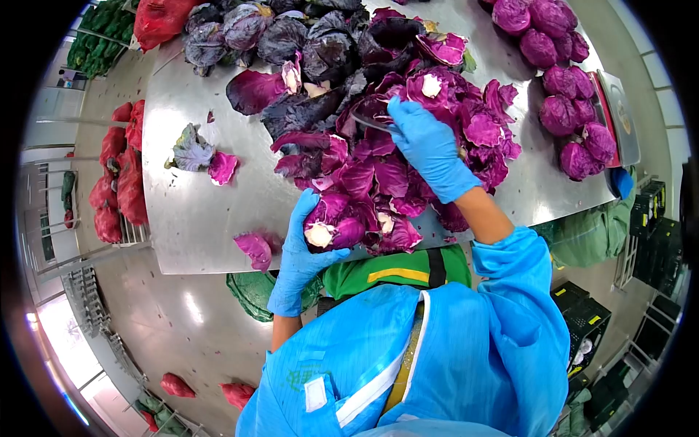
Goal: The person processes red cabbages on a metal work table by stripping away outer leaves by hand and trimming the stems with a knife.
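Observation:
My left hand (297, 251), in a blue glove, cups the side of a red cabbage (348, 229) near the table's front edge; its pale cut stem faces me. My right hand (431, 149), gloved too, is closed round a knife (370, 122). The curved blade points left over the heap, and the handle is mostly hidden in my fist. Beneath and around the knife lie loose purple cabbage leaves (389, 175), some with white cut stem ends.
Dark untrimmed cabbages (280, 40) pile up at the table's far side. Round purple cabbages (561, 109) line the right edge beside a scale (619, 116). Stray leaves (193, 149) lie on the metal table (196, 226). Red net sacks (120, 175) stand left; black crates (579, 320) stand right.

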The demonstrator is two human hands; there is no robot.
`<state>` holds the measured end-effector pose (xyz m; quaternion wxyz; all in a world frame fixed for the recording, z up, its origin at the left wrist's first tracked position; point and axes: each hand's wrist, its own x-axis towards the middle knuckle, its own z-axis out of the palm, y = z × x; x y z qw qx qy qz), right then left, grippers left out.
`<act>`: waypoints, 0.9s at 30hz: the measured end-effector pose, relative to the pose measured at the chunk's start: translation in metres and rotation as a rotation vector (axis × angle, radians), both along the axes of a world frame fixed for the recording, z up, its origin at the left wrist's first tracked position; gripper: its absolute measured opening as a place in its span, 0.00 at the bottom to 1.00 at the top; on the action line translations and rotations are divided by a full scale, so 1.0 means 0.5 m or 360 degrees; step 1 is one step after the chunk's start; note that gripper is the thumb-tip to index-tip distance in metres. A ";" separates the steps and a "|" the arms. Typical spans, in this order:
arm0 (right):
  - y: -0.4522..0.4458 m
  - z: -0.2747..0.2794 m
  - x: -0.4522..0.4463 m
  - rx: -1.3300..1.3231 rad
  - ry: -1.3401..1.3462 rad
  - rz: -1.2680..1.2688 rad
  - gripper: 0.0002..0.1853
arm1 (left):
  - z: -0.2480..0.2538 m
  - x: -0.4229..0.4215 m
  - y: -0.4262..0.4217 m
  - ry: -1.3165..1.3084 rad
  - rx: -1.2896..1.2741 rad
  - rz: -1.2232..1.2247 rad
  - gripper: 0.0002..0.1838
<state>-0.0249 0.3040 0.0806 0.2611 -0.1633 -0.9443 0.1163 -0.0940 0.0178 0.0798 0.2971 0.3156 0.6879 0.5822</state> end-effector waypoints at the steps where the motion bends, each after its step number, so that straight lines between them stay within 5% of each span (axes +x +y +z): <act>1: -0.009 0.019 0.003 -0.0090 -0.0054 0.0124 0.25 | 0.006 0.005 -0.002 -0.0205 0.0023 0.0060 0.57; 3: -0.047 0.064 0.021 -0.0266 -0.0155 0.0363 0.32 | 0.032 0.009 0.008 -0.0577 0.0037 0.0152 0.56; 6: -0.112 0.032 0.029 -0.0820 -0.0303 0.0908 0.42 | 0.014 -0.018 -0.001 0.0034 -0.0142 0.0028 0.54; 8: -0.143 0.000 0.017 -0.1138 -0.0449 0.0881 0.46 | 0.016 -0.011 0.005 0.0303 -0.0239 0.0129 0.52; 10: -0.144 0.004 0.008 -0.1495 -0.0579 0.0921 0.40 | 0.014 0.006 0.014 0.0787 -0.0472 0.0283 0.51; 16: -0.180 -0.018 0.011 -0.1994 -0.0382 0.0790 0.33 | 0.026 0.034 0.017 0.0713 -0.0354 0.0517 0.36; 21: -0.208 -0.019 0.018 -0.2005 -0.0350 0.0648 0.35 | -0.002 0.026 -0.004 0.0772 -0.0317 0.0525 0.27; 24: -0.222 -0.032 0.018 -0.1730 -0.0310 0.0584 0.33 | -0.039 0.022 -0.004 0.0259 0.0187 0.0940 0.24; 27: -0.190 -0.031 0.035 -0.2108 -0.0320 0.0457 0.27 | -0.052 0.003 -0.043 -0.0424 -0.0046 0.1180 0.23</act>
